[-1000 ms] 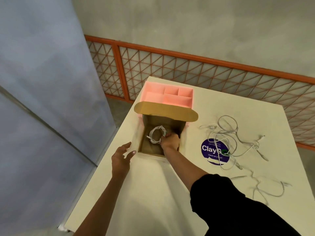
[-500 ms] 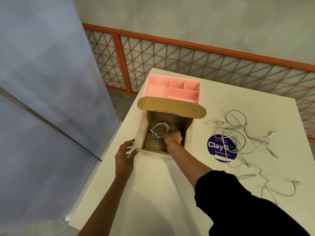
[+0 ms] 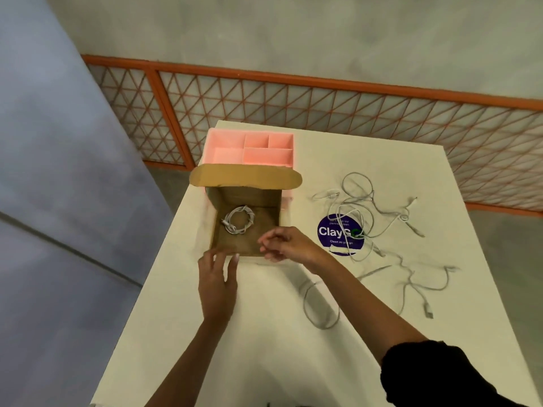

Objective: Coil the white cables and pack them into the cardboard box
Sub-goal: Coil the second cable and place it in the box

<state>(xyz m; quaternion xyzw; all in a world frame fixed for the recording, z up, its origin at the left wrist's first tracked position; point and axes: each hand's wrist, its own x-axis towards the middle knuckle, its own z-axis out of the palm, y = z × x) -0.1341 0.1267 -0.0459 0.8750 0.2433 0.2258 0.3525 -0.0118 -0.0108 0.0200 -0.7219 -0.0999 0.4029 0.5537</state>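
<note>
An open cardboard box [image 3: 266,210] stands near the table's left edge, its lid flap folded back. One coiled white cable [image 3: 238,223] lies on the box floor. Several loose white cables [image 3: 364,218] sprawl over the table to the right, and another loose cable [image 3: 320,306] trails nearer to me. My right hand [image 3: 286,243] hovers over the box's near right corner, fingers loosely curled and holding nothing. My left hand [image 3: 217,284] rests at the box's near left edge with fingers spread.
A pink divided tray [image 3: 252,151] sits behind the box. A purple round sticker [image 3: 338,233] lies under the loose cables. The white table [image 3: 264,333] ends close to the left of the box. An orange mesh fence [image 3: 323,107] runs behind the table.
My right hand has let go of the coiled cable and come up out of the box. My left hand has shifted right, up to the box's near edge.
</note>
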